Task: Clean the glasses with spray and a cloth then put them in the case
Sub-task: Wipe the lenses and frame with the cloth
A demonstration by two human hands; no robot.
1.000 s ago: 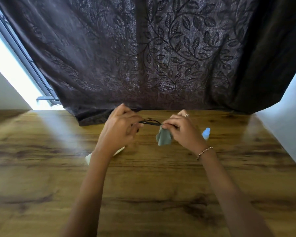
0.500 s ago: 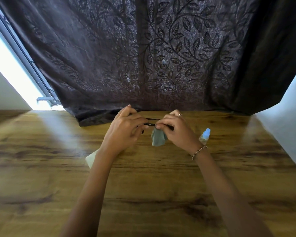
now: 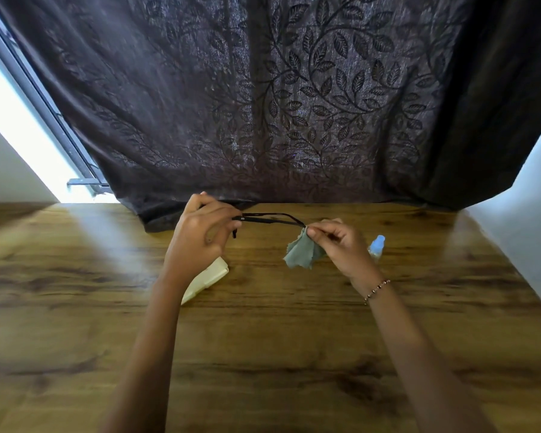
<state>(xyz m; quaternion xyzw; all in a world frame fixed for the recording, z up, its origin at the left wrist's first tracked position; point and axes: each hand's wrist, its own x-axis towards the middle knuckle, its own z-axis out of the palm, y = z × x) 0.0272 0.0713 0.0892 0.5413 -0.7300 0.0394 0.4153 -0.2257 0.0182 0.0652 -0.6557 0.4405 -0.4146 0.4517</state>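
A dark-framed pair of glasses is held in the air above a wooden table, near its far edge. The left hand grips the front end, fingers curled round it. The right hand pinches a grey-green cloth around the tip of one thin side arm, the rest of the cloth hanging loose below the fingers. The lenses are hidden behind the left hand.

The frame looks light and slender, and its arms would likely bend or twist at the hinge under a hard pull. It is probably best held by the rim or the hinge corner, with the soft, limp cloth between skin and lens.

A cream case lies on the table beneath the left wrist. A small spray bottle stands just behind the right hand. A dark leaf-patterned curtain hangs behind.
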